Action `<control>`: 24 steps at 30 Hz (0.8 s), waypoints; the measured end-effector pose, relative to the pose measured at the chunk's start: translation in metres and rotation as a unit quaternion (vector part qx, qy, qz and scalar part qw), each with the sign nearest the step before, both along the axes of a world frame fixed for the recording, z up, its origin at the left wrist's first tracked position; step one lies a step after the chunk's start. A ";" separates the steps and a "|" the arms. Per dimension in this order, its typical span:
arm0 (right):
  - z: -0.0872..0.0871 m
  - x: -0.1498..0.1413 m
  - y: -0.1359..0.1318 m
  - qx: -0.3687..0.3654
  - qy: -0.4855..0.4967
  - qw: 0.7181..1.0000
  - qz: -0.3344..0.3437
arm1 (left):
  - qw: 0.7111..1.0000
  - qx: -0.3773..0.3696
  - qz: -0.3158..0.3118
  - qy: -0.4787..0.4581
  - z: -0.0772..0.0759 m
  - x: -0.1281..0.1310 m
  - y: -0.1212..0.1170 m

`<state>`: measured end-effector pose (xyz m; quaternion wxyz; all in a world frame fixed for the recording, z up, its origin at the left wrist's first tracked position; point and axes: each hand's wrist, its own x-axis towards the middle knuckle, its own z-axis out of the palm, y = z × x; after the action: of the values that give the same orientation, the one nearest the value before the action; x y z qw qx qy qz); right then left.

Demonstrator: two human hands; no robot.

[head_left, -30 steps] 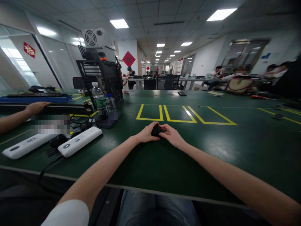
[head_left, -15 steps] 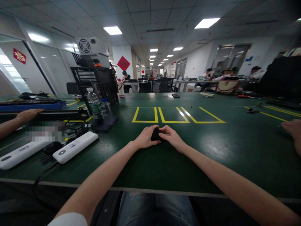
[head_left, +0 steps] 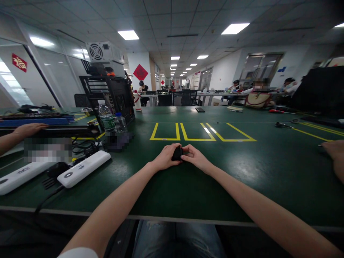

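Head view, from the near side outward: on the green table (head_left: pixel 185 195), two white power strips (head_left: pixel 84 169) lie side by side at the left, perhaps there because a cord from one runs off the near edge. About level with them, in the middle, are the person's two hands and one small black object (head_left: pixel 176 154), on the table or just over it. The left hand (head_left: pixel 165 158) curls round it from the left, thumb on the near side and fingers on the far side, likely to steady it; the right hand (head_left: pixel 197 159) brings thumb and fingertips to its right side — whether they pinch a part or merely touch, I cannot tell. One co-worker's hand (head_left: pixel 334 154) enters at the right edge, partly cut off. Beyond the black object, three yellow tape outlines (head_left: pixel 164 139) run in a row, seemingly marking off places. At the left, a second co-worker's hand (head_left: pixel 30 130) rests on one long black bar (head_left: pixel 76 132). Two clear bottles (head_left: pixel 106 117) stand upright, capped, before one black computer frame (head_left: pixel 118 92) bearing a grey power supply (head_left: pixel 100 52) — apparently stacked to save room. Farther off lie one dark phone-like slab (head_left: pixel 200 109) and, at the right, one pale bag (head_left: pixel 258 100).
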<state>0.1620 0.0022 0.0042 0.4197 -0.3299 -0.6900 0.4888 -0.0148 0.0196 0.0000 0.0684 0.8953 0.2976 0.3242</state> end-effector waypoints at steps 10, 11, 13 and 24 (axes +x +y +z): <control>-0.005 -0.005 0.006 -0.019 0.000 0.998 -0.054 | 1.000 -0.016 -0.003 0.010 0.003 0.000 0.000; -0.005 -0.005 0.007 -0.024 0.000 0.998 -0.055 | 1.000 -0.016 -0.003 0.011 0.003 0.000 0.001; -0.004 -0.006 0.007 -0.035 0.000 0.998 -0.059 | 1.000 -0.016 -0.003 0.011 0.003 -0.001 0.002; -0.008 -0.003 0.008 0.017 0.022 1.000 -0.003 | 1.000 -0.011 -0.001 0.003 -0.001 -0.001 0.005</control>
<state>0.1589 0.0099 -0.0035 0.4413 -0.3140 -0.6881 0.4829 -0.0162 0.0242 -0.0009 0.0778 0.8960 0.3003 0.3177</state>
